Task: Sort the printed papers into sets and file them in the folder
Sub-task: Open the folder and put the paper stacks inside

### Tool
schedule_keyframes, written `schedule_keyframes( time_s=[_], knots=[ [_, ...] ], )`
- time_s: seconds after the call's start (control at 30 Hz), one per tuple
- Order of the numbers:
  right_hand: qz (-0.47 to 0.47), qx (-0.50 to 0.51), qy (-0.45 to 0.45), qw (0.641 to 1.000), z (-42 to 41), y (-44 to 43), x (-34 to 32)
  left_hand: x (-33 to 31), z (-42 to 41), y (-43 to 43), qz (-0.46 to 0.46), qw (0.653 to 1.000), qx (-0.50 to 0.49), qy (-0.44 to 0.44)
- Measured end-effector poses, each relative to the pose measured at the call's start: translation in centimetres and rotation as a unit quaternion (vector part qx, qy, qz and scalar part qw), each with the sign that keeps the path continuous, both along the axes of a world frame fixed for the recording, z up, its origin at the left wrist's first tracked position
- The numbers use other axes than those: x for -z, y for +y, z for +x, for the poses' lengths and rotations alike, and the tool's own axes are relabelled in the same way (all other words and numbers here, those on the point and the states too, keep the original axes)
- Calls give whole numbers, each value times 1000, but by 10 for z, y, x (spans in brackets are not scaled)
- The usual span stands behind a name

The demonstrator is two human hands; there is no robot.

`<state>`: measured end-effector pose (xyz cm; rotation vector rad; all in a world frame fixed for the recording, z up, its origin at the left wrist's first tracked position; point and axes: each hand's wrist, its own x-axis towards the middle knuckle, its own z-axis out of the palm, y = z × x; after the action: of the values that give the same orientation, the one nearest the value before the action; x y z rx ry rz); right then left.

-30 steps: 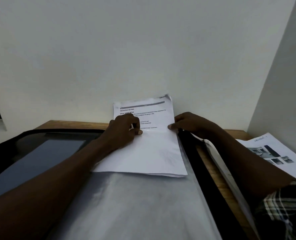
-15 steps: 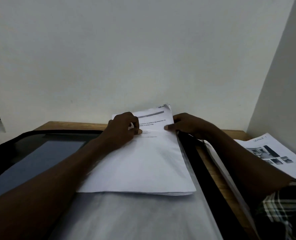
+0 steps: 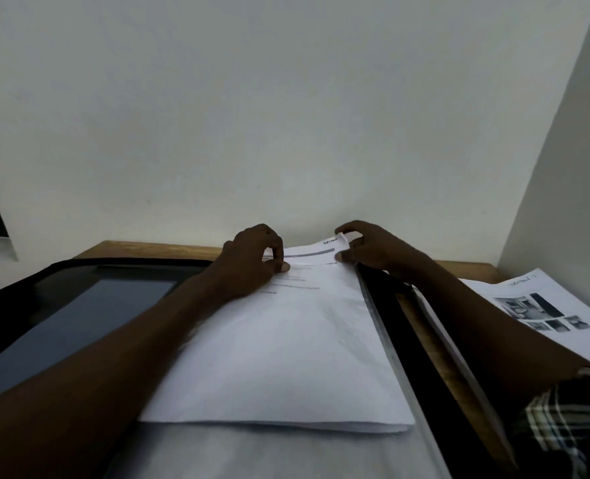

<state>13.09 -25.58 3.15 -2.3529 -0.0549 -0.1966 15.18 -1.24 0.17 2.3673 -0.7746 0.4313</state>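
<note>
The white printed paper stack (image 3: 279, 357) lies on the open black folder (image 3: 62, 305) on the wooden desk (image 3: 148, 248), long axis running away from the person; the hands, apart, each pinch its far edge, left hand (image 3: 252, 261) at the left corner, right hand (image 3: 369, 250) at the raised right corner

"What's carrying it all?"

"A wooden bench (image 3: 148, 248). Only strips of it show, along the far edge and down the right side."

"And what lies on it?"

"An open black folder (image 3: 13, 292) covers most of it. Near its right edge lies a printed sheet (image 3: 542, 305) with small photos, flat on the wood."
</note>
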Motion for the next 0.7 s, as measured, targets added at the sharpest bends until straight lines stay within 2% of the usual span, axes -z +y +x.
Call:
schedule_keyframes(
  time_s=[0.1,0.17,0.27,0.37,0.43,0.5,0.57,0.7],
  knots=[
    [41,17,-81,996,2,4,7,0,0,0,-12,1000,-5,10],
    [9,23,-112,993,2,7,7,0,-1,-1,-14,1000,-4,16],
    [-48,23,-93,994,2,12,6,0,-2,-1,-27,999,5,18],
    [-107,3,-31,994,0,10,5,-2,-4,0,-35,999,8,22],
    [-110,-29,29,993,-4,6,0,-3,-5,0,-26,999,10,23],
    [-74,-57,77,993,-6,3,-6,-3,-5,-1,-20,1000,14,18],
    [-56,-52,59,995,-5,4,-6,-3,-5,-1,-23,1000,17,12],
    [-68,-26,-33,997,-3,12,1,-4,-3,0,-28,999,22,2]
  ],
)
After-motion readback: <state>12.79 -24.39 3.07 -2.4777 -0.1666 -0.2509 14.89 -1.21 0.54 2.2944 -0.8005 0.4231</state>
